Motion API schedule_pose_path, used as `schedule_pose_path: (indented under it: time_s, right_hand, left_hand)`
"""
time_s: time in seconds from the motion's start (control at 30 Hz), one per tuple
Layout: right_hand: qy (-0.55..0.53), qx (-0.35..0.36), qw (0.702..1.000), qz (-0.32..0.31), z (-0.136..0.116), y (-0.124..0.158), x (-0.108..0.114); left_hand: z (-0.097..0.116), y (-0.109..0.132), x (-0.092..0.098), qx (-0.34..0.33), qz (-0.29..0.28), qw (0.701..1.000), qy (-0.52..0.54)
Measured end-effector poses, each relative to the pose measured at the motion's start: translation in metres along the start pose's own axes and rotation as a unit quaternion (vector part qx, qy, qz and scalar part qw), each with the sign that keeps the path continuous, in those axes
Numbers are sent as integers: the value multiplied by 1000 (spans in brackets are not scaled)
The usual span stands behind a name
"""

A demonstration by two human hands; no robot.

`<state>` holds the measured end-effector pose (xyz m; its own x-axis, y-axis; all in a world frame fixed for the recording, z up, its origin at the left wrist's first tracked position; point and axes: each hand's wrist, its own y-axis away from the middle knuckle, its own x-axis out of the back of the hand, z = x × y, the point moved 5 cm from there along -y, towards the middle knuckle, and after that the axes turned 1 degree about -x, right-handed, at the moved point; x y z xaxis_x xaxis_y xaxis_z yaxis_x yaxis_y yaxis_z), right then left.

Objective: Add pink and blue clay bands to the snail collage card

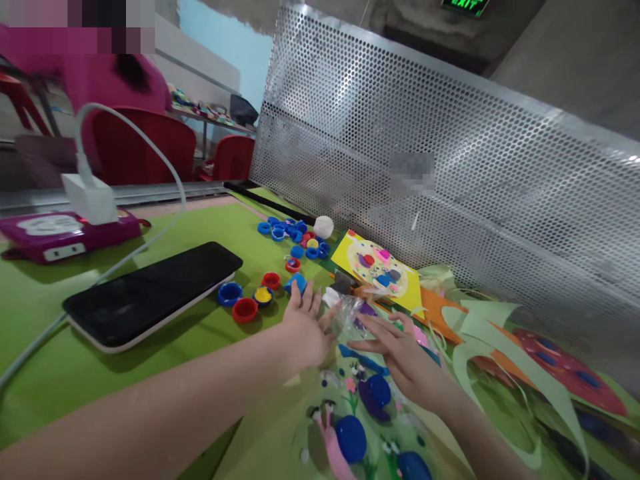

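Note:
My left hand [307, 330] reaches forward with its fingers spread, the fingertips by a small blue piece [296, 283] that looks like modelling clay. I cannot tell whether they press on it. My right hand [403, 357] has its fingers stretched out beside a crumpled clear plastic wrapper [350, 319]; whether it touches the wrapper is unclear. Between and below the hands lies a craft picture [345, 393] with clay snails whose shells are blue and round. Just to the left sit a blue bottle cap [230, 293], red caps [245, 310] and a cap with yellow in it [263, 296].
A smartphone [155, 293] lies at left, near a purple power strip [75, 233] with a white charger [91, 198] and cable. Several blue caps [290, 230] and a white ball [324, 227] are farther back. A yellow card [380, 270], paper scraps [485, 327] and a perforated metal panel [425, 147] stand right.

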<state>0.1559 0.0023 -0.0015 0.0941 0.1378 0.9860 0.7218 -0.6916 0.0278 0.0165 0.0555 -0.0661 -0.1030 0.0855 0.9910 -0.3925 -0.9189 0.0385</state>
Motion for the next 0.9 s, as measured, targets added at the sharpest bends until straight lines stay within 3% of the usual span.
schedule_pose_path:
  time_s: [0.2, 0.37, 0.67, 0.9]
  right_hand:
    - [-35, -3, 999, -23, -5, -4, -11]
    - [-60, 10, 998, 1, -9, -3, -7]
    - [-44, 13, 999, 5, 3, 0, -3]
    - [-47, 17, 999, 11, 7, 2, 3]
  left_hand:
    - [0, 3, 3, -10, 1, 1000, 0]
    - [2, 6, 10, -13, -4, 1000, -2]
    - [-5, -7, -17, -25, 44, 999, -8]
    - [-5, -6, -15, -31, 48, 998, -11]
